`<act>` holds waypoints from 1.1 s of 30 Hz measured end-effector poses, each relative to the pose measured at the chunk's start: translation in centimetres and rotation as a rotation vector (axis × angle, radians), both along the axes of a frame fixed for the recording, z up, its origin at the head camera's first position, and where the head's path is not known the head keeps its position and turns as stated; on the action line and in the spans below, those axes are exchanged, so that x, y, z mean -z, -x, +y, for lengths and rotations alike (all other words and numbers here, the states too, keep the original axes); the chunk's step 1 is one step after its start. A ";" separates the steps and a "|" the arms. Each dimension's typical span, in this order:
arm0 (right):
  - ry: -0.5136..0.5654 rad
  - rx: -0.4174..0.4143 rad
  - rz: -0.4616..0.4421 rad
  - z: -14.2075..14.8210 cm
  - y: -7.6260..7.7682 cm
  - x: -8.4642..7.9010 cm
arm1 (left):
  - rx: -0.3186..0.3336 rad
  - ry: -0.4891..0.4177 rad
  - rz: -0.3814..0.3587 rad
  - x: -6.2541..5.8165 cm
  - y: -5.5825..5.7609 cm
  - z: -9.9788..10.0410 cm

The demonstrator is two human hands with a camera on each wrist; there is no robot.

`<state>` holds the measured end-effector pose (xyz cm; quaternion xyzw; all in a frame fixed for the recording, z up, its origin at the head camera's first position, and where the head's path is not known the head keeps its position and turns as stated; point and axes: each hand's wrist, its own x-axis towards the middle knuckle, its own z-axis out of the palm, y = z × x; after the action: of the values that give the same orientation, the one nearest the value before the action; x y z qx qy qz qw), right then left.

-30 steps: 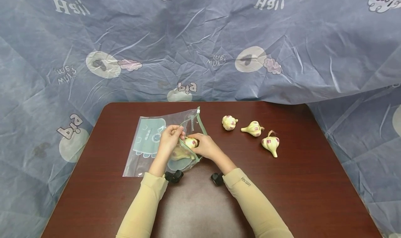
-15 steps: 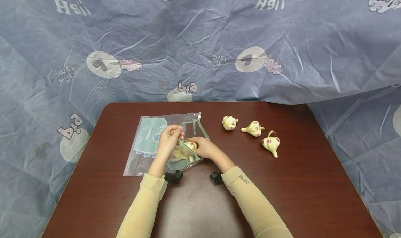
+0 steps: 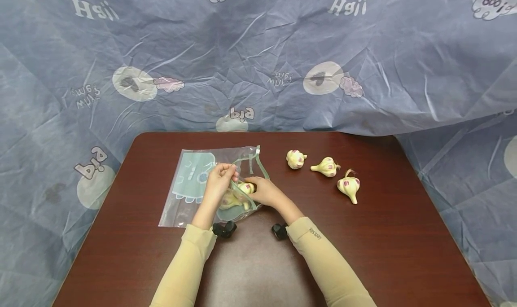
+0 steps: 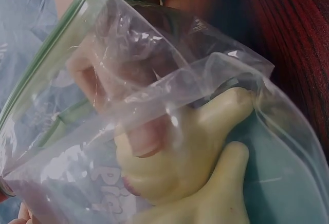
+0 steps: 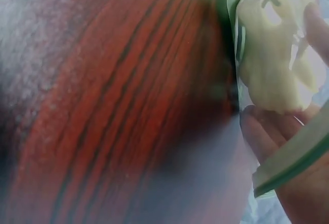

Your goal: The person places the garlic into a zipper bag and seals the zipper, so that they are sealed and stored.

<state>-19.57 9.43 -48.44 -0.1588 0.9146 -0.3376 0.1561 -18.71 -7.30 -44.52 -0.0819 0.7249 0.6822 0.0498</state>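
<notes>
A clear zip bag (image 3: 190, 212) with a green edge and a pale green print lies on the table, its mouth facing right. My left hand (image 3: 218, 181) pinches the near edge of that mouth. Inside the mouth, my right hand (image 3: 264, 192) grips a garlic bulb (image 3: 246, 188), cream with purple patches. Beside it in the bag lies another garlic bulb (image 3: 228, 201); the left wrist view shows their stems (image 4: 234, 165) close together behind the plastic. In the right wrist view, right-hand fingers (image 5: 259, 134) touch the end of a bulb (image 5: 272, 75).
Three more garlic bulbs lie right of the bag: one at the back (image 3: 296, 159), one in the middle (image 3: 326, 167) and one farther right (image 3: 349, 187). The dark wooden table (image 3: 396, 244) ends at a hanging blue printed cloth (image 3: 258, 42).
My right hand has moved slightly down and left with the garlic bulb, deeper into the bag beside the other bulb. The bag's far top corner has dropped. The left hand stays nearly still.
</notes>
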 end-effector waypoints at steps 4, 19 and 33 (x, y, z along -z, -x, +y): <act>0.027 0.029 0.036 0.3 -0.4 -0.4 | 0.000 -0.005 -0.004 0.1 0.1 0.2; 0.395 0.254 0.120 4.2 -2.7 -3.7 | 0.001 -0.053 -0.023 0.1 0.4 0.2; 0.472 0.500 0.143 10.7 -3.6 -4.5 | -0.023 -0.081 0.010 0.5 0.3 0.2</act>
<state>-15.99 20.10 -43.96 0.0152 0.8305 -0.5555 -0.0371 -19.04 -7.09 -45.03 -0.0847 0.6958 0.7120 0.0417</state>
